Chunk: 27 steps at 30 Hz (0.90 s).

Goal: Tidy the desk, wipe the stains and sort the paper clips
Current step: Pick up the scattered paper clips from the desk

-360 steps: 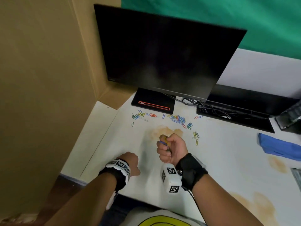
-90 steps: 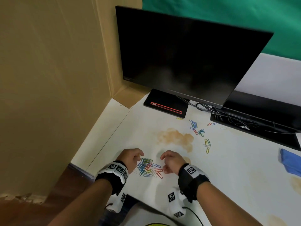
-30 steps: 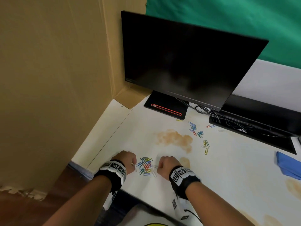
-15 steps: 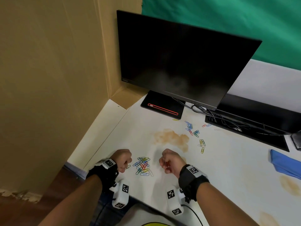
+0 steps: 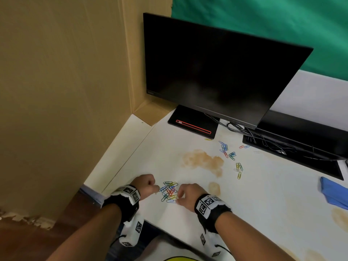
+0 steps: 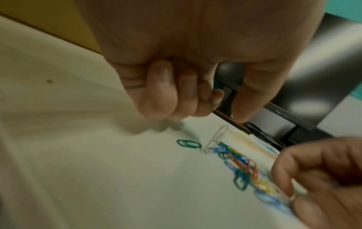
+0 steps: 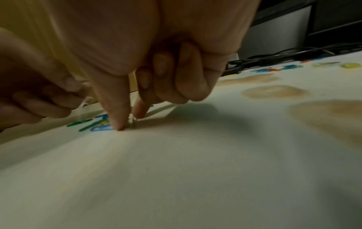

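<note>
Right hand (image 5: pixel 188 194) has thumb and forefinger pinched on a pale paper clip (image 7: pixel 133 124) at the near edge of the colored clip pile (image 5: pixel 169 191) on the desk (image 5: pixel 263 194), left hand (image 5: pixel 146 187) curled beside it, can't tell if it holds anything, so I'd lift one clip straight up to avoid snagging neighbors.

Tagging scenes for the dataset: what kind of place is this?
Most likely an office desk or workstation, possibly a staged one. A dark monitor stands at the back of a white desk with cables beneath it, coloured paper clips lie scattered, and cardboard panels and a green backdrop wall it in.
</note>
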Motion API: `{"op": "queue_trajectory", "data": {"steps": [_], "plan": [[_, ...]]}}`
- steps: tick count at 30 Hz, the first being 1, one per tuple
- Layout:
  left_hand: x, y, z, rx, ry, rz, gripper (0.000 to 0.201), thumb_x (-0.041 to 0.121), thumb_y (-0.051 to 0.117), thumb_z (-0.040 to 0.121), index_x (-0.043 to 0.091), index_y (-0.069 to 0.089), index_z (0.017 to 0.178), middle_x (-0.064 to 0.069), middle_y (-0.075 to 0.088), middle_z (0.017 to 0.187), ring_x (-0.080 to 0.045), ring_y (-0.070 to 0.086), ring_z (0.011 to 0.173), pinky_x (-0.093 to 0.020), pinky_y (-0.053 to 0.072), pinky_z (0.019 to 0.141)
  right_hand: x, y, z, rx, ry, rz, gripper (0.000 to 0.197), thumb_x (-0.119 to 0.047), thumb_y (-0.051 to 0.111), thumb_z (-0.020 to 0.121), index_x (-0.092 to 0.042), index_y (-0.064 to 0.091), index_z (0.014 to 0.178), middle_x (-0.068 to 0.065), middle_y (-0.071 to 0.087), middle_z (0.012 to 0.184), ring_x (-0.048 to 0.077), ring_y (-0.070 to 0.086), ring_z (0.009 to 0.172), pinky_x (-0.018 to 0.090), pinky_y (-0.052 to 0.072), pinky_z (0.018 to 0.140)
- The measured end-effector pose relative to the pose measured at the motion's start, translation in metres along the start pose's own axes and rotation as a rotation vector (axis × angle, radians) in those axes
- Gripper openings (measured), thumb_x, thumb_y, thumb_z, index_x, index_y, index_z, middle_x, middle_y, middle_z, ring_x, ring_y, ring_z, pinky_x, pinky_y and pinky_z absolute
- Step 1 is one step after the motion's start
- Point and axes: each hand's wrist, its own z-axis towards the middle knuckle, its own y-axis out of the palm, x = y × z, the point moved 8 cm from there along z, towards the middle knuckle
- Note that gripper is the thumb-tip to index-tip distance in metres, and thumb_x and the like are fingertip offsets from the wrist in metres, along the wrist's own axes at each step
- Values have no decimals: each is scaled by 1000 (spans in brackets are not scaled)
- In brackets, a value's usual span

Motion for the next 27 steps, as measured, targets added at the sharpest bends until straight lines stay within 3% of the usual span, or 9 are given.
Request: {"op": "queue_trajectory", "data": {"steps": [3, 6, 9, 12, 14, 18, 21, 24, 27], "plan": [[-1, -3, -3, 47, 10, 186, 30, 32, 68, 75, 27, 40, 65, 10, 44, 65, -10, 43, 60, -19, 32, 52, 1, -1, 0, -16, 35, -75, 17, -30, 56, 84, -21, 65, 97, 0, 67, 105, 19, 61, 97, 24, 47, 79], [-3, -4, -7, 34, 6, 312, 15, 32, 66, 75, 31, 52, 79, 11, 53, 76, -12, 52, 69, -18, 41, 61, 6, -3, -4, -69, 97, 22, 8, -31, 55, 85, -23, 58, 83, 0, 64, 94, 17, 56, 83, 22, 42, 70], [-1, -3, -8, 16, 16, 374, 17, 31, 65, 78, 25, 64, 94, 3, 65, 99, -16, 59, 82, -21, 48, 74, 16, -3, -11, -79, 277, 592, 15, -19, 40, 87, -17, 41, 72, 2, 45, 64, 15, 36, 49, 20, 25, 46], [2, -2, -8, 2, 34, 425, 19, 28, 62, 82, 20, 68, 97, 0, 67, 106, -18, 63, 98, -24, 51, 84, 17, -2, -14, -83, 401, 968, 17, -4, 29, 84, -12, 39, 73, 6, 42, 56, 16, 29, 45, 16, 18, 42], [1, 0, -8, -10, 17, 423, 21, 28, 63, 82, 17, 68, 99, -1, 66, 108, -19, 62, 100, -25, 50, 85, 9, -5, -13, -93, 320, 866, 16, -4, 32, 81, -13, 43, 74, 5, 45, 59, 17, 32, 47, 18, 20, 45], [2, 6, -11, -57, 2, 442, 22, 26, 62, 81, 12, 67, 97, -3, 66, 105, -19, 63, 97, -24, 49, 80, -14, -3, -7, -96, 23, 253, 10, -24, 57, 80, -27, 55, 71, -5, 58, 80, 14, 53, 71, 22, 40, 61], [1, 7, -14, -27, 2, 346, 16, 26, 58, 82, 21, 49, 71, 2, 54, 84, -16, 51, 81, -21, 41, 67, -24, 1, -5, -43, -60, -117, 10, -35, 59, 82, -27, 63, 86, -1, 66, 100, 20, 61, 90, 24, 46, 75], [-2, 9, -15, -64, -32, 196, 34, 14, 51, 85, 16, 32, 57, 0, 37, 61, -19, 38, 61, -21, 27, 46, -29, 3, -7, -18, -90, -263, 16, -34, 53, 86, -27, 65, 96, 1, 66, 105, 25, 62, 97, 29, 47, 82], [2, 7, -16, -88, 22, 181, 33, 0, 44, 82, 15, 29, 55, -2, 29, 55, -17, 27, 47, -18, 19, 40, -30, 3, -9, -28, -97, -313, 18, -31, 50, 88, -26, 64, 98, 2, 66, 106, 26, 62, 98, 31, 47, 82]]}}
